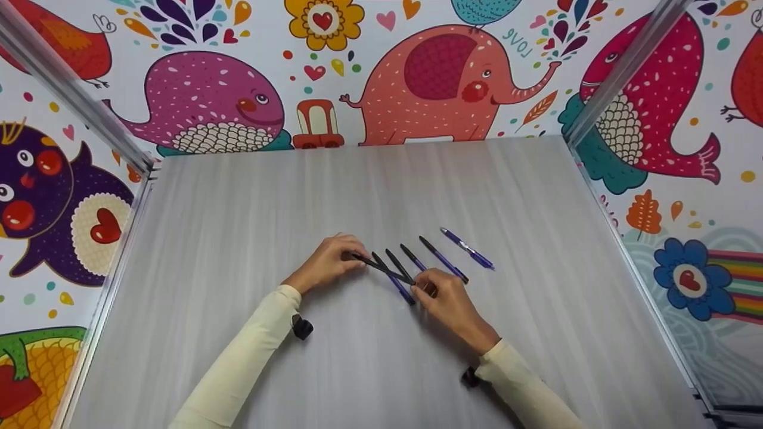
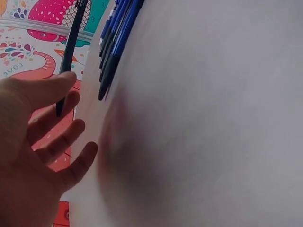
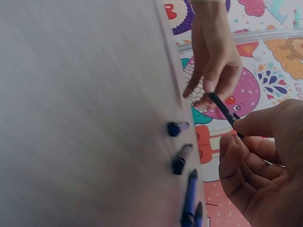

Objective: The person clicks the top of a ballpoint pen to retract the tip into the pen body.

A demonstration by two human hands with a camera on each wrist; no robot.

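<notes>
A black pen [image 1: 382, 268] is held above the table between both hands. My left hand [image 1: 328, 263] pinches one end between thumb and forefinger, its other fingers spread apart in the left wrist view. At the opposite end, my right hand [image 1: 448, 302] pinches the pen [image 3: 223, 109] between thumb and curled fingers. Beneath it, in the head view, lies a blue pen with a black cap [image 1: 403, 291], which the held pen crosses. More capped pens lie side by side to the right, one [image 1: 444, 260] fully visible and others partly hidden by the right hand.
A blue clicker pen [image 1: 468, 248] lies at the right end of the row. The grey wood-grain table [image 1: 268, 196] is bounded by walls with cartoon animals and metal rails [image 1: 644, 274] along its sides. Small black devices [image 1: 302, 327] sit at both wrists.
</notes>
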